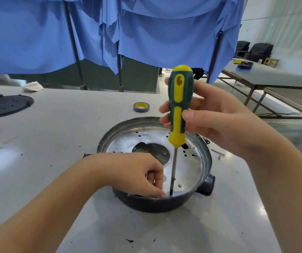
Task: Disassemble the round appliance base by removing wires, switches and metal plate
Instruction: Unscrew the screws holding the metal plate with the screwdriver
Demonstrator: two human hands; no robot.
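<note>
The pale table (73,143) carries the round base (155,203), tape roll (141,107) and black lid (4,105).

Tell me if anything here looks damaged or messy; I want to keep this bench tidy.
Small dark flecks lie scattered on the table in front of the round appliance base, like chipped debris. A couple of small loose metal bits lie on the table right of the base. Nothing is spilled.
</note>
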